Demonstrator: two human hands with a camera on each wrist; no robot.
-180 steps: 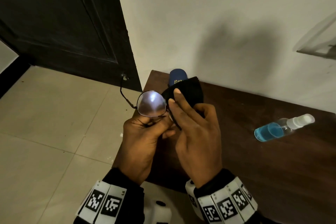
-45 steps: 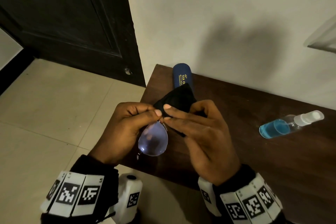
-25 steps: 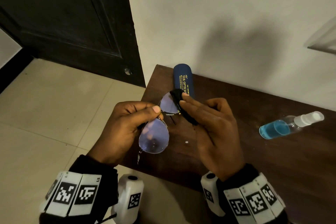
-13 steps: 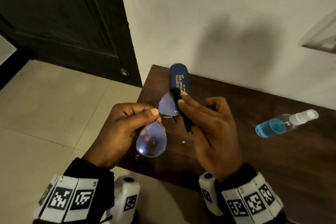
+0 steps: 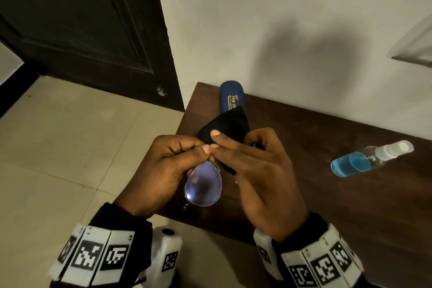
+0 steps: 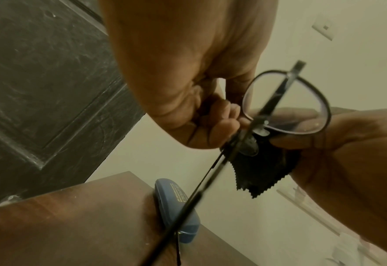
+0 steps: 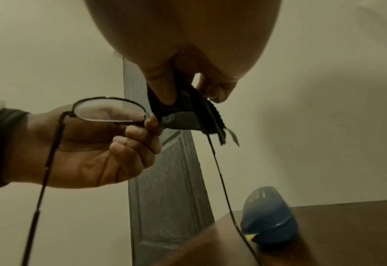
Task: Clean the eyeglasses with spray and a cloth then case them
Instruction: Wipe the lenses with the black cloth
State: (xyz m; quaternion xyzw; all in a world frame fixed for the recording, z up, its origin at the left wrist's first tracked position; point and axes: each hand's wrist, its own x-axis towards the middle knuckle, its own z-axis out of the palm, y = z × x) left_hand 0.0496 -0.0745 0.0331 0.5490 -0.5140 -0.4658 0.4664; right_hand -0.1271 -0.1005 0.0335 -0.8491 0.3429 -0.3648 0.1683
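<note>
The left hand [image 5: 168, 166] pinches the eyeglasses [image 5: 203, 186] at the bridge, above the desk [image 5: 350, 206] edge. The right hand [image 5: 259, 170] grasps the black cloth [image 5: 224, 126], folded over the far lens. Behind both grips lies the closed blue case [image 5: 231, 96], with gold letters "SHA OP" readable. The spray bottle [image 5: 369, 158] lies well apart, on the right.

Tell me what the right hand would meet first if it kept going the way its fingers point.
The right hand points up-left toward the left hand. It already pinches the black cloth over one lens of the eyeglasses, so it would probably press on into the left hand's fingertips; depth is unclear.
</note>
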